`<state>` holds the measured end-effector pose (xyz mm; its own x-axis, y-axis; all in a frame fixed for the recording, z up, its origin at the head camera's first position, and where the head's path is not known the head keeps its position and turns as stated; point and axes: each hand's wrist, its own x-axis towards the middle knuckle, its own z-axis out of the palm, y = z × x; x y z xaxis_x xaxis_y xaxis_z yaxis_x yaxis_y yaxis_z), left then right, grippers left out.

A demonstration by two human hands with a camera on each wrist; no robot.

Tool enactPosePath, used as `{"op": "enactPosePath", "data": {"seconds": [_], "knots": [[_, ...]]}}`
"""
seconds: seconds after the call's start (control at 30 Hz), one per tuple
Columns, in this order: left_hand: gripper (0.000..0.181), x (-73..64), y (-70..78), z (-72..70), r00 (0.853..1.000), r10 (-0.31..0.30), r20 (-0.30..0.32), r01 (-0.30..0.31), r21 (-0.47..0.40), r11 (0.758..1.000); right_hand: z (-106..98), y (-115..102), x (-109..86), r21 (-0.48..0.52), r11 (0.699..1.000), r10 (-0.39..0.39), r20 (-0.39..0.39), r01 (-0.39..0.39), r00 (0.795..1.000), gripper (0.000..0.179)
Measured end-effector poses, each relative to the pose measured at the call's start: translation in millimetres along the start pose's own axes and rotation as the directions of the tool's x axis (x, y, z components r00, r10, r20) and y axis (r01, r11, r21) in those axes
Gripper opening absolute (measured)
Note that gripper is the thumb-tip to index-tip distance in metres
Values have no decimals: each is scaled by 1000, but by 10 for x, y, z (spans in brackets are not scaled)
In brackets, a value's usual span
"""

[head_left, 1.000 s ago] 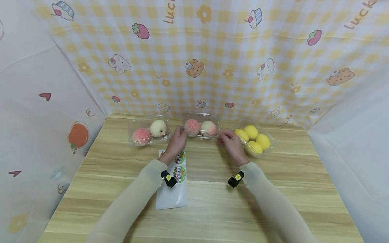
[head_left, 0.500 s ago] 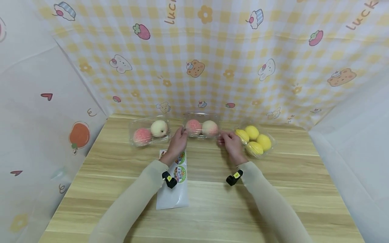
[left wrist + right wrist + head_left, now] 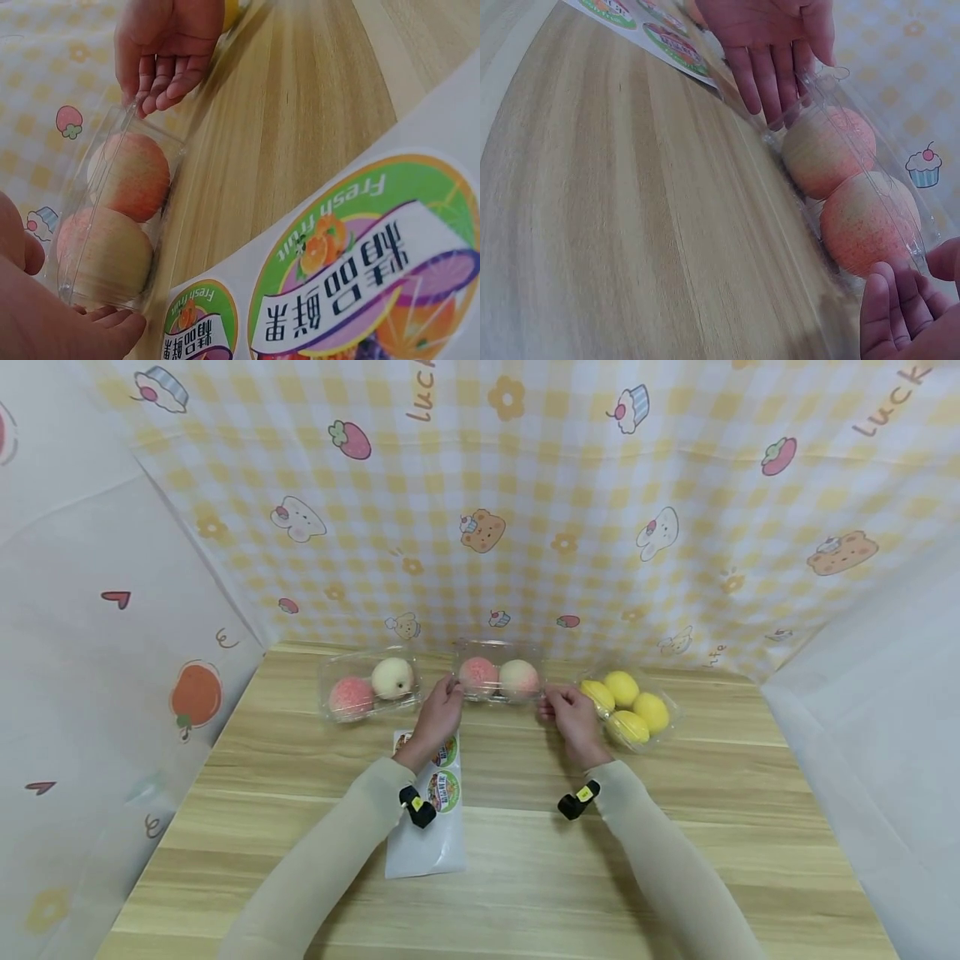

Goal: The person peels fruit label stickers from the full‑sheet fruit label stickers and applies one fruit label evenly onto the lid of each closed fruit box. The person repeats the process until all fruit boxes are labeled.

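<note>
A clear plastic fruit box (image 3: 499, 648) lies at the back of the wooden table in the head view. Inside sit two peaches (image 3: 105, 251), flushed pink and cream. My left hand (image 3: 438, 714) pinches the box's left end between thumb and fingers. At the opposite end my right hand (image 3: 572, 718) pinches the edge near the corner. Both wrist views show the lid resting over the fruit; whether it is latched I cannot tell. Under my left wrist lies a white sheet of round fruit stickers (image 3: 425, 852), partly hidden by the sleeve.
To the left stands another clear box (image 3: 330, 672) with a pink and a cream peach. A box of several lemons (image 3: 651, 712) sits close beside my right hand. A yellow checked cloth (image 3: 420, 527) hangs behind the table's back edge.
</note>
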<state>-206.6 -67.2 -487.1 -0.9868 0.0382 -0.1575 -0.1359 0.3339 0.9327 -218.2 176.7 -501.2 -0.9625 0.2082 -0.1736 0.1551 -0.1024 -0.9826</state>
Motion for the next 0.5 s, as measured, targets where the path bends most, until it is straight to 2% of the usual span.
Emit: {"op": "enactPosePath", "data": {"seconds": [0.3, 0.5], "knots": [[67, -46, -9, -4, 1000, -6, 14, 6, -33, 999, -36, -45, -87, -89, 996, -15, 9, 16, 1000, 23], [64, -101, 6, -3, 1000, -10, 8, 10, -36, 999, -92, -20, -109, -77, 996, -33, 48, 36, 998, 27]]}}
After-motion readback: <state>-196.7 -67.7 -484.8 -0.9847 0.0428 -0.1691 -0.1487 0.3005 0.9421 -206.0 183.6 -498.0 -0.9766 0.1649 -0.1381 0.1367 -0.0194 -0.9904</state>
